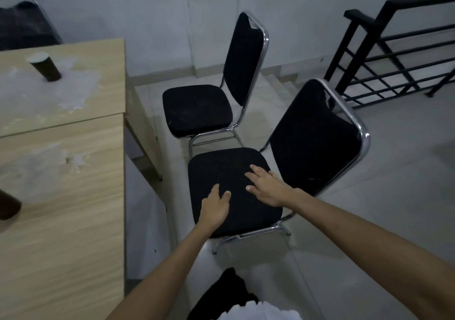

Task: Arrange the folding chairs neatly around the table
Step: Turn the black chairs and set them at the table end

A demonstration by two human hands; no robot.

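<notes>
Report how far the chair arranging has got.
Done, it seems: the far chair stands beside the table, seat toward it. In hand: the left hand and right hand lie flat and open over the near chair, gripping nothing. Left: that chair sits angled, out of line with the far one. A third chair shows behind the table; its placement cannot be judged.

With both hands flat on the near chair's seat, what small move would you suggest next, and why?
Probably turn the near chair to face the table squarely. Both the left hand and right hand lie open on its seat, and its back sits angled compared with the far chair.
</notes>
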